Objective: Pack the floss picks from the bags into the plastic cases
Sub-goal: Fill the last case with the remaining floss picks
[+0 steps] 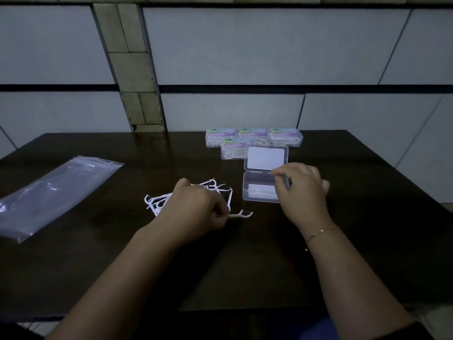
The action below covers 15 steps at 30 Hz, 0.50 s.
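White plastic floss picks (191, 196) lie heaped on the dark wooden tabletop (367, 229), left of the open clear plastic case (260, 190) (a few picks inside). The left hand (198, 212) pinches one pick (241, 214); the right hand (300, 190), fingers curled over the case, seems to hold something.

**Dark table and what lies on it**

A dark, glossy wooden table (367, 217) stands against a panelled wall. On its left part lies a flat, clear plastic bag (56, 192). Near the middle sits a loose heap of white floss picks (159, 201). Just right of the heap lies an open clear case (259, 190), its lid (266, 157) folded back flat, with a few picks inside. Behind it, at the far edge, four closed cases (252, 138) filled with picks sit close together.
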{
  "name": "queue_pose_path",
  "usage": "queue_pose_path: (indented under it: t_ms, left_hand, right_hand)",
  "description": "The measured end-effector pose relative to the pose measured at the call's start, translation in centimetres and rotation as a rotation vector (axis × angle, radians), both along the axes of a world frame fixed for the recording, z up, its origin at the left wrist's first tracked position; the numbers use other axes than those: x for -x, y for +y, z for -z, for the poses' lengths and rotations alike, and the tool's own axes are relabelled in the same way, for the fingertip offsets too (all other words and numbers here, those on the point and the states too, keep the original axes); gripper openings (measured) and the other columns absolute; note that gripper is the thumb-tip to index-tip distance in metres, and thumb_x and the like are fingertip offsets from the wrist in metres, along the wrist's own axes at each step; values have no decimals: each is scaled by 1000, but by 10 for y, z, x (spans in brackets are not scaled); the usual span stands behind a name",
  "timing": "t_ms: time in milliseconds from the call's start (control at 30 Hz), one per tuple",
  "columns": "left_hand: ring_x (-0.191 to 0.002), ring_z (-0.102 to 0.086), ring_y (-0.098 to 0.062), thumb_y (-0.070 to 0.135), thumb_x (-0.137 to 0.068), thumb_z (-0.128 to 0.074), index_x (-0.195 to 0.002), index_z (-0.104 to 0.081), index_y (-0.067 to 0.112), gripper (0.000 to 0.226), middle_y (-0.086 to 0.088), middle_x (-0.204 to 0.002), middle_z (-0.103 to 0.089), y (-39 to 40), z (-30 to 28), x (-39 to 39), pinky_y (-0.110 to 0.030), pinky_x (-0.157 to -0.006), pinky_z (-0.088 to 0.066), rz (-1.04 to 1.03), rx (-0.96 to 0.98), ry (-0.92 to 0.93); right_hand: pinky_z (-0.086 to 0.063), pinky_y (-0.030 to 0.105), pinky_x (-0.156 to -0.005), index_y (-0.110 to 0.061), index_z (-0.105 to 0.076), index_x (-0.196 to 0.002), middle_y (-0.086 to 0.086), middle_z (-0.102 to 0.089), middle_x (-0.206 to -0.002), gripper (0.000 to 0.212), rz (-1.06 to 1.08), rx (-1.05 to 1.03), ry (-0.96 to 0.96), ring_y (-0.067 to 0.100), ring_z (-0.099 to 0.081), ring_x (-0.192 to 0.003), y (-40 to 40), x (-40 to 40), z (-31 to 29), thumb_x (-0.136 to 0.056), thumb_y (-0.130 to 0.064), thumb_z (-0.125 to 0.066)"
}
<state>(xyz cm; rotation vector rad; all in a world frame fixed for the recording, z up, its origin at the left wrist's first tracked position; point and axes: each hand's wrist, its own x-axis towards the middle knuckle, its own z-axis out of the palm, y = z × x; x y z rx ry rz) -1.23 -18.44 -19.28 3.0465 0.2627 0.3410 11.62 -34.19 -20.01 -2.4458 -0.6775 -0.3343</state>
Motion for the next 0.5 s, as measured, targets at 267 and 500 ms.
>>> queue_pose_path:
  t_ms: [267,500]
  left_hand:
    - [-96,-50,-12,40,-92,-52,-104,-69,38,21,13,-98,-68,-9,-40,-53,-32,-81,-18,42,-181,-15]
    - [-105,-54,-18,33,-93,-49,-110,-67,33,25,7,-109,-66,-31,-49,-106,-41,-101,-24,82,-277,211]
  right_hand:
    - [-23,31,-88,-24,-66,-108,-5,-57,-121,21,122,-217,9,15,-38,-122,-7,-7,7,-94,-21,-51]
    - [-28,36,-97,-28,-64,-111,-7,-53,-124,22,175,-194,45,14,-36,-125,-6,-9,7,-94,-24,-51]
